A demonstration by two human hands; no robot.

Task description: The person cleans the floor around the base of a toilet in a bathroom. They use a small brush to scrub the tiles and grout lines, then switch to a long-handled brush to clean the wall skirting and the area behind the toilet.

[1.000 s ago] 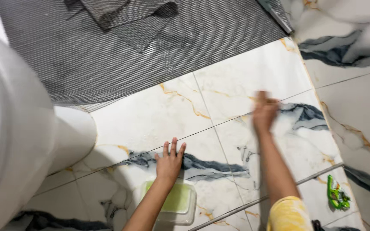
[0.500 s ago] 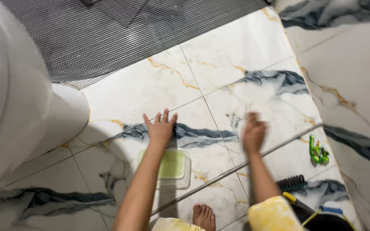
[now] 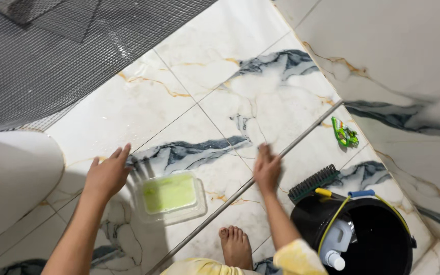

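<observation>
container [image 3: 170, 197]: clear plastic, rectangular, rounded corners, lidless, upright, slightly skewed
contents: pale green liquid, shallow layer
place: flat on marble floor tiles [image 3: 128, 109], near bottom edge, just left of metal floor strip [image 3: 260, 170]
contact: left hand [image 3: 108, 174] just beside upper-left corner, touching unclear
</observation>
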